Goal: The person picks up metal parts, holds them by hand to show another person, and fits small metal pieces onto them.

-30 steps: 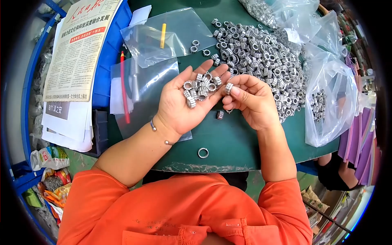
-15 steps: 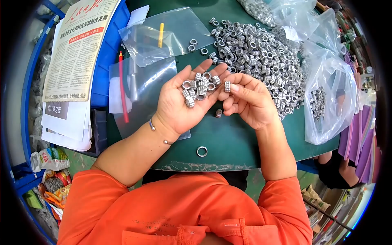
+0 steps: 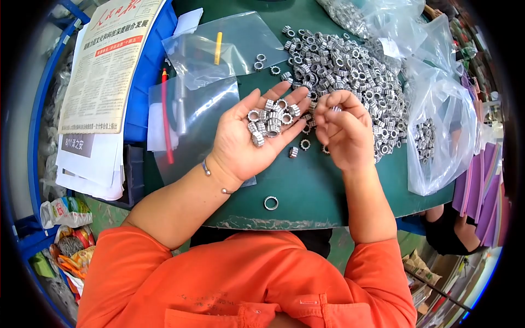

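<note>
My left hand (image 3: 243,136) is palm up, its fingers loosely cupped under several small ribbed metal rings (image 3: 273,121). To its right, my right hand (image 3: 344,128) is raised with its fingers curled, pinching one small metal ring (image 3: 336,109) that is partly hidden by the fingers. Behind both hands lies a large pile of the same rings (image 3: 350,65). A few loose ones rest between the hands and the pile, among them a ring on its side (image 3: 293,152). One larger, thinner ring (image 3: 270,203) lies near the table's front edge.
Clear plastic sheets (image 3: 235,49) with a yellow tube (image 3: 218,48) and a red pen (image 3: 166,117) lie at the left, beside a newspaper (image 3: 104,71) on a blue bin (image 3: 145,82). Plastic bags (image 3: 440,131) stand at the right of the green table (image 3: 306,191). Part of another person (image 3: 456,232) shows at lower right.
My right hand has moved right, away from my left palm, its fingers curling around the ring. The rings in my left palm have shifted slightly.
</note>
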Action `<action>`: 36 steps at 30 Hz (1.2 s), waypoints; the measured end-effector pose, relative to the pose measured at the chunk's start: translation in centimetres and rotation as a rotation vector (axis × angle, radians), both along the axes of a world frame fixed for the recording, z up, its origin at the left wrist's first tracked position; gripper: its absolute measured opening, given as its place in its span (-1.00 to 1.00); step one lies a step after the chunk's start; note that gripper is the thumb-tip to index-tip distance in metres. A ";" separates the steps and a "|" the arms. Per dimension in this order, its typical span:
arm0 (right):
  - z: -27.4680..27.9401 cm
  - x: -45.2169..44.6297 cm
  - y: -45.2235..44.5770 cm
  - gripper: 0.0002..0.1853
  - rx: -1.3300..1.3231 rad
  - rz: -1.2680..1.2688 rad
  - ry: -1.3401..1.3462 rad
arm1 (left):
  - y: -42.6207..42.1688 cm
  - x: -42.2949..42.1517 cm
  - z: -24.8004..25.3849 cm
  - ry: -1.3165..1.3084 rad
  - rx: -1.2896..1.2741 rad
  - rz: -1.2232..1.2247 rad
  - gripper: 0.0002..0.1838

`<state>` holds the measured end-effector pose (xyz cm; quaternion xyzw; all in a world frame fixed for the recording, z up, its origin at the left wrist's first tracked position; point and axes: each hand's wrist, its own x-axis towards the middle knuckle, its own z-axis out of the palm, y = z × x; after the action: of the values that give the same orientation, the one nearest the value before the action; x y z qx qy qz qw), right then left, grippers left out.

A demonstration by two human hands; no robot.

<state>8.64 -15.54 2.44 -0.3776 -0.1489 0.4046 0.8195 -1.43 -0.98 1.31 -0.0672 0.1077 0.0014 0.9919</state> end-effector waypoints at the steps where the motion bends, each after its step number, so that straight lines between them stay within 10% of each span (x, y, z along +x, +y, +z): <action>1: 0.4 -0.6 0.4 -0.81 -0.249 -0.116 -0.244 | 0.0 0.0 0.2 0.015 0.055 -0.021 -0.60; 6: -0.5 -1.5 1.2 -0.84 -0.639 -0.227 -1.134 | -0.4 0.1 0.1 0.025 0.075 -0.014 -0.60; 8: -0.6 -1.5 1.1 -0.89 -0.595 -0.239 -1.114 | -0.2 0.1 -0.1 0.028 0.070 0.000 -0.59; 10: 0.4 -1.7 1.0 -0.88 -0.450 -0.167 -0.469 | 0.0 0.0 -0.2 -0.011 0.004 0.013 -0.57; 18: 1.1 -0.7 0.2 -0.78 -0.192 0.113 0.046 | 0.0 0.0 -0.2 -0.043 -0.006 0.010 -0.56; 32: 1.8 -1.1 0.7 -0.81 -0.152 -0.028 0.185 | 0.0 0.0 0.0 -0.024 0.027 0.003 -0.55; 34: 0.9 -0.3 0.2 -0.86 -0.068 0.149 -0.002 | 0.0 0.0 0.1 -0.007 0.016 0.008 -0.54; 36: 0.9 -2.1 0.9 -0.89 -0.560 -0.130 -0.594 | -0.1 0.0 0.0 -0.004 0.024 -0.001 -0.54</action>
<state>6.55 -14.67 3.33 -0.6948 -0.2391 0.2505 0.6303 -1.43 -1.09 1.30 -0.0552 0.1059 0.0019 0.9928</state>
